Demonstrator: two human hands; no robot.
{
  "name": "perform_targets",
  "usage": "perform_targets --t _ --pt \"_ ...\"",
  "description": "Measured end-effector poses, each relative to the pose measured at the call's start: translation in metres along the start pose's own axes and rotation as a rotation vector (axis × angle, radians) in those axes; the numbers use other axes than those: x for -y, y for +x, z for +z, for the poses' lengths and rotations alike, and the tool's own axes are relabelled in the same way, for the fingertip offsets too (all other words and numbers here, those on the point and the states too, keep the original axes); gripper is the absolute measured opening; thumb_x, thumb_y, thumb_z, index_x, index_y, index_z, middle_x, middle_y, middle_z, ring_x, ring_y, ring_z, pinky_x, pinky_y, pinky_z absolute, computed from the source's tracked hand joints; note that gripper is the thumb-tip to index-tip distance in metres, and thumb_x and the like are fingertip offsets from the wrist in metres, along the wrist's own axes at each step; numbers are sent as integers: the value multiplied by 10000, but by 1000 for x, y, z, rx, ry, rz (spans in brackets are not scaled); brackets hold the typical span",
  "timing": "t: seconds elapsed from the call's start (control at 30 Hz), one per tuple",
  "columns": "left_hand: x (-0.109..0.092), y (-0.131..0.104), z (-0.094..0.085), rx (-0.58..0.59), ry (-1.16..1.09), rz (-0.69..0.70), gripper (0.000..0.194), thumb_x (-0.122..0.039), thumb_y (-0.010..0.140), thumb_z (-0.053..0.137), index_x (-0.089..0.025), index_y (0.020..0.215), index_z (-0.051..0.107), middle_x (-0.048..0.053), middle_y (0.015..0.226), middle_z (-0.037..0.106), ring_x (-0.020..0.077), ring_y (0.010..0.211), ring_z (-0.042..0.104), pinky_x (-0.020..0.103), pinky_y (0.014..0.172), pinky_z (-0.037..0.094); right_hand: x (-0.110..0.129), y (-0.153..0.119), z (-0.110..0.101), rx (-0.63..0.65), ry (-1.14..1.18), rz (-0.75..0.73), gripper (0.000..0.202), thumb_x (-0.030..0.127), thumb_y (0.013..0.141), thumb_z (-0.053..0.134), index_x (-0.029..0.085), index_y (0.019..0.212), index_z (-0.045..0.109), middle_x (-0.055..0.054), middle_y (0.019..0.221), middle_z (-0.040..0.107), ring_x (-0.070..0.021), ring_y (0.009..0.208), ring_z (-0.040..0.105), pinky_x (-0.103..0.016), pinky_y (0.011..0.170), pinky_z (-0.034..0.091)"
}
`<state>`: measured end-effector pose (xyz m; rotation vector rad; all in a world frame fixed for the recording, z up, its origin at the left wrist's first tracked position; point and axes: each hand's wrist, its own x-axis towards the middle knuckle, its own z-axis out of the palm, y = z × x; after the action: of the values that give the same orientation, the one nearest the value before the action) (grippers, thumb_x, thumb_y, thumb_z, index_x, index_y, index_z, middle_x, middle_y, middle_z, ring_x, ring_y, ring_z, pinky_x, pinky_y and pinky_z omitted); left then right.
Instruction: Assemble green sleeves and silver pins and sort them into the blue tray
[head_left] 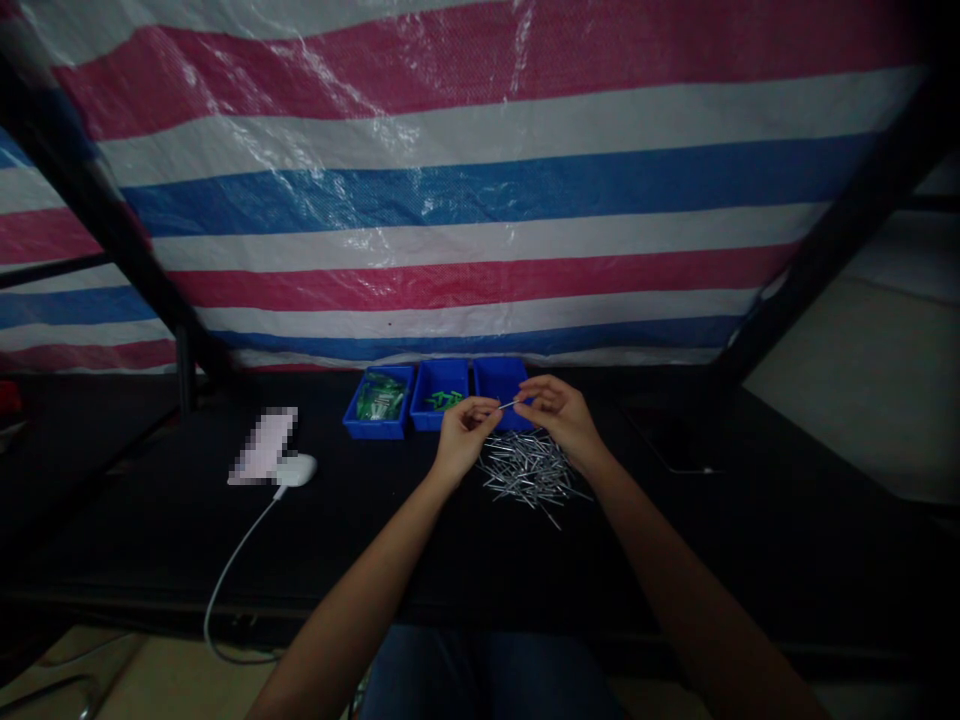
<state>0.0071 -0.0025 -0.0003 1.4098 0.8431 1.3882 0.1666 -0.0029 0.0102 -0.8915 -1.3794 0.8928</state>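
Observation:
A thin silver metal pin [509, 405] spans the gap between my two hands, just in front of the blue bins. Its left end is pinched by the thumb and fingers of my left hand [461, 437]. My right hand [564, 418] has its fingers closed at the other end. Under and between the hands lies a loose pile of similar metal pins [531, 472] on the black table. Whether the pins have threads or heads is too small to tell.
Three blue bins stand in a row: the left bin [375, 431] holds green and silver pieces, the middle bin [441, 368] small green pieces. The right bin [499, 365] is partly hidden. A pale blurred rectangle [262, 448], a white cabled device [298, 469] and a dark flat device [675, 440] lie around.

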Motion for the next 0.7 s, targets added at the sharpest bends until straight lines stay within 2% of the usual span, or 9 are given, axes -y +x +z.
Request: perform_targets --t 0.17,0.37,0.7 --pt "3 -2 3 56 -45 -34 195 -260 651 720 -125 781 664 27 717 656 101 650 576 224 651 438 3 -4 5 43 30 19 334 346 597 738 171 849 607 -25 770 635 -83 522 485 -221 482 379" --pt "2 -3 3 61 -53 -32 214 -271 640 727 -129 789 670 39 744 682 117 668 602 240 684 460 3 -5 8 104 -35 34 294 340 603 732 164 825 653 -8 697 614 -70 485 446 -216 456 341" --pt "5 0 0 68 22 0 246 -320 685 685 -125 833 667 63 771 686 136 685 609 253 688 462 2 -7 8 182 -179 -56 240 363 679 678 173 825 684 11 621 558 -81 485 424 -221 448 311"
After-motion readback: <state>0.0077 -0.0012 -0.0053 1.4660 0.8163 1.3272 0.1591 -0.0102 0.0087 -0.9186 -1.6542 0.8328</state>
